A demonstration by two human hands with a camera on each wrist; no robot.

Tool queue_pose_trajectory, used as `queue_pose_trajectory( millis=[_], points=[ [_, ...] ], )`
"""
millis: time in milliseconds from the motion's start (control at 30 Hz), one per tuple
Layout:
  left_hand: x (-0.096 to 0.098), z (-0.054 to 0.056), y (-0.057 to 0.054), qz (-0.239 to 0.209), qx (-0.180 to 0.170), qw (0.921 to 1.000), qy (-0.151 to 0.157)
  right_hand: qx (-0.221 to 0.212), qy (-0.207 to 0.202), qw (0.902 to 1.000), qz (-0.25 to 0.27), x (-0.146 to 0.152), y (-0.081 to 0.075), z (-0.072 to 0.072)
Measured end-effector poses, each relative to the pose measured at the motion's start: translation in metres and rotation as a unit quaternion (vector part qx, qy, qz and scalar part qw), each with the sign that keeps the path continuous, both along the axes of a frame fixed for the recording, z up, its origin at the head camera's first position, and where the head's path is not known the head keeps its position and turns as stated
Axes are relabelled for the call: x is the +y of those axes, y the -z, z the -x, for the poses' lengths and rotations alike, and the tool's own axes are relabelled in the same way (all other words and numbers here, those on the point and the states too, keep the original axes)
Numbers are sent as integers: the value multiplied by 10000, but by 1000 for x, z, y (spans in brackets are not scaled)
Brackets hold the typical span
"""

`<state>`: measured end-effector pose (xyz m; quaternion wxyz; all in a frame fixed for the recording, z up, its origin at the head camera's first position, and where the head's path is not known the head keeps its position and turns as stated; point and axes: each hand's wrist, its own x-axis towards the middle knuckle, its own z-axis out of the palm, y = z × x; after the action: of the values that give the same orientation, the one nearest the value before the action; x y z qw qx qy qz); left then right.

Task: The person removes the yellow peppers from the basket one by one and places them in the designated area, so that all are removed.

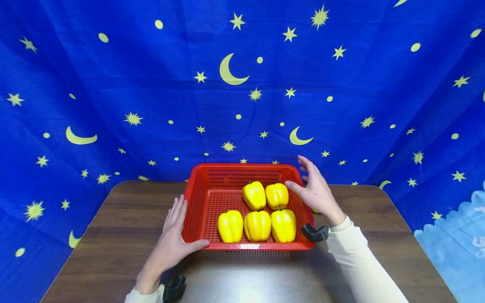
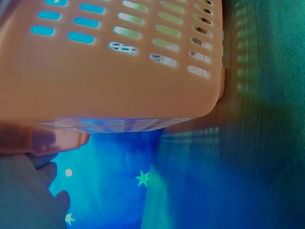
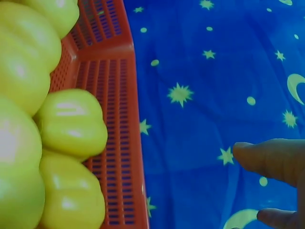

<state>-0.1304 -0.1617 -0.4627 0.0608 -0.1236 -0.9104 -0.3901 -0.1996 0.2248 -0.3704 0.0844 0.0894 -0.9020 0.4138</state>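
A red perforated plastic basket (image 1: 248,247) stands on the table with several yellow bell peppers (image 1: 257,226) inside, lying in two rows toward its right side. My left hand (image 1: 172,242) is at the basket's left front corner, its fingers extended along the left side and the thumb at the front rim. In the left wrist view, fingers (image 2: 47,174) show beside the basket's rim. Over the right rim, my right hand (image 1: 314,191) is spread with thumb and fingers apart, holding nothing. Its thumb overlaps the edge of the back-right pepper (image 1: 277,196) in the head view.
The brown wooden table (image 1: 125,235) extends around the basket. A blue cloth (image 1: 151,105) with yellow stars and moons hangs close behind it. A small yellow patch (image 1: 315,210) peeks out beneath the right hand, outside the basket. Light blue scalloped fabric (image 1: 454,240) hangs at the right.
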Motion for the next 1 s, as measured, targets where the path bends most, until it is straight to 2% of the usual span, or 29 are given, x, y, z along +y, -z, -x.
queue_pose_trajectory(
  millis=[300, 400, 533, 733, 1000],
  points=[
    [-1, 0, 0, 4, -108, 9999, -31, -314, -159, 9989, 315, -24, 6, 13],
    [-1, 0, 0, -2, -26, 10000, -22, -383, -264, 9983, 356, -32, 8, 18],
    [-2, 1, 0, -29, 37, 10000, -16, -442, -414, 9976, 322, -40, 11, 24],
    [-1, 0, 0, -36, -41, 10000, -25, -542, -591, 9968, -33, -46, 17, 33],
    [-1, 0, 1, -26, -30, 10000, -15, -1119, -771, 9907, -106, -57, 23, 42]
  ],
)
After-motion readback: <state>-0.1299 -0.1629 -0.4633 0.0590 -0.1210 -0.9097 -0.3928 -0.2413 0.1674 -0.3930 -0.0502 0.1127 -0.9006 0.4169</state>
